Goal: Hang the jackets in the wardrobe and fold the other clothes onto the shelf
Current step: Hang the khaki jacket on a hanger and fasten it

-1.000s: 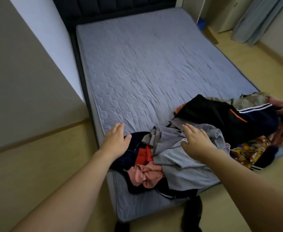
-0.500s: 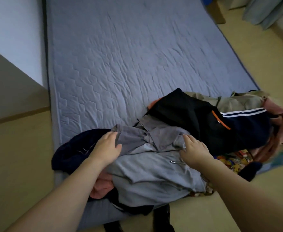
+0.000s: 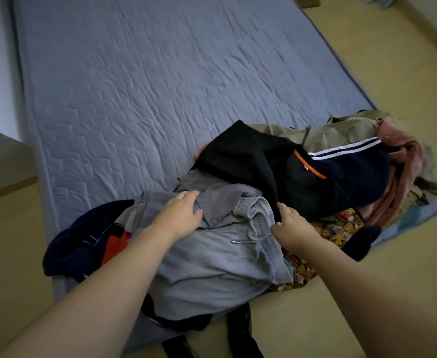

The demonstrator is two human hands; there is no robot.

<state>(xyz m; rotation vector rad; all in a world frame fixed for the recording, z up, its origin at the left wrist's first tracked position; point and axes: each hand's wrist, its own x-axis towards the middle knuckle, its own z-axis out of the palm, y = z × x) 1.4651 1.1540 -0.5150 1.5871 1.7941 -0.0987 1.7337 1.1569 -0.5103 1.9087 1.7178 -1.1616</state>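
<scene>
left hand (image 3: 178,215) rests flat on grey garment (image 3: 212,257); right hand (image 3: 291,227) pinches its edge.

Head view, steeply downward (close) over mattress (image 3: 160,99)

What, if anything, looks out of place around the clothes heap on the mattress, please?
The heap spills past the mattress corner: a black garment trails onto the floor, and the cartoon-print fabric overhangs the edge. Nothing looks damaged.

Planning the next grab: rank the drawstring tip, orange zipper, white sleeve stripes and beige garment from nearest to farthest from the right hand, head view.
From the right hand:
1. Drawstring tip, just left.
2. Orange zipper, beyond it.
3. White sleeve stripes, farther right.
4. Beige garment, behind the pile.
</scene>
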